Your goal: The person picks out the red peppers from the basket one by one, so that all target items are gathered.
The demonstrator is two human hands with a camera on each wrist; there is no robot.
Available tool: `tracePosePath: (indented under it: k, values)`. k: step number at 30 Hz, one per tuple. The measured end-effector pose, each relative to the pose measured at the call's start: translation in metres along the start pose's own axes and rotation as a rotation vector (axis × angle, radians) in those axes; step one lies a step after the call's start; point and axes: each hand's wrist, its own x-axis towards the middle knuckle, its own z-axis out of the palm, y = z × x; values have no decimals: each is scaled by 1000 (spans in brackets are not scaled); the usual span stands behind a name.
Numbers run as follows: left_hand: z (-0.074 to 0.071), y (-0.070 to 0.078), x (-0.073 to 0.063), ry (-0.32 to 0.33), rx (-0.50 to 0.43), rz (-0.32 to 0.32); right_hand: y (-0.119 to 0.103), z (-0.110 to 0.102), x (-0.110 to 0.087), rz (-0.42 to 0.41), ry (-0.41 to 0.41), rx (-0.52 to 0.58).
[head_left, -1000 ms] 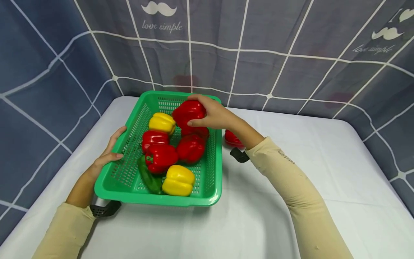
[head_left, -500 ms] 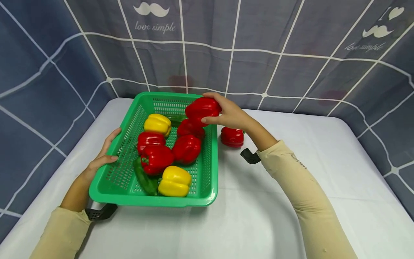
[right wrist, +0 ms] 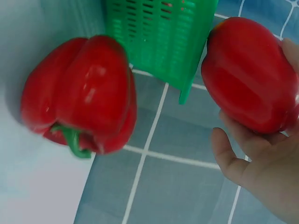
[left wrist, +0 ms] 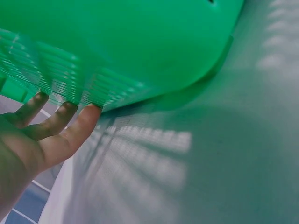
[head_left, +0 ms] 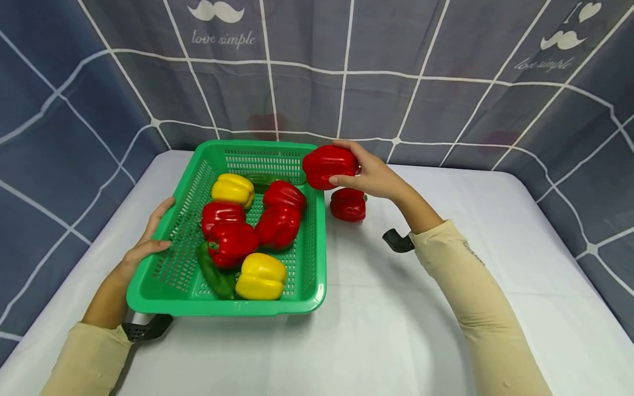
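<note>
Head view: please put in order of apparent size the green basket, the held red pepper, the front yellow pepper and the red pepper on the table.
1. Green basket
2. Held red pepper and front yellow pepper: too alike to rank; nearness to the camera may differ.
3. Red pepper on the table

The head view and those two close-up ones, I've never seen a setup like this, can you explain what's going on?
There's no machine, just a person's bare hands. The wide picture is taken from the head; each close-up from one wrist. On the white surface is a green basket of red peppers, yellow peppers and long green vegetables. One loose red pepper lies beside it. The left hand touches the basket's side; the right hand holds another red pepper.
</note>
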Motion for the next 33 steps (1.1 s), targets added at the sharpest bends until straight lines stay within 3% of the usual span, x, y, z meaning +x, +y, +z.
tracePosePath:
  k: [3, 10, 14, 18, 29, 33]
  values:
    - [0, 0, 0, 8, 29, 4, 6, -5, -5, 2, 9, 21]
    - [2, 4, -3, -28, -118, -51, 17, -11, -16, 10, 11, 75]
    - [3, 6, -3, -29, -92, -68, 26, -14, -23, 25, 10, 90]
    - [4, 7, -3, -48, -125, -77, 36, -19, -31, 60, 39, 109]
    - [1, 1, -1, -62, -120, -28, 60, -31, -53, 132, 132, 150]
    - [0, 0, -3, -53, -119, -54, 68, -32, -58, 134, 157, 170]
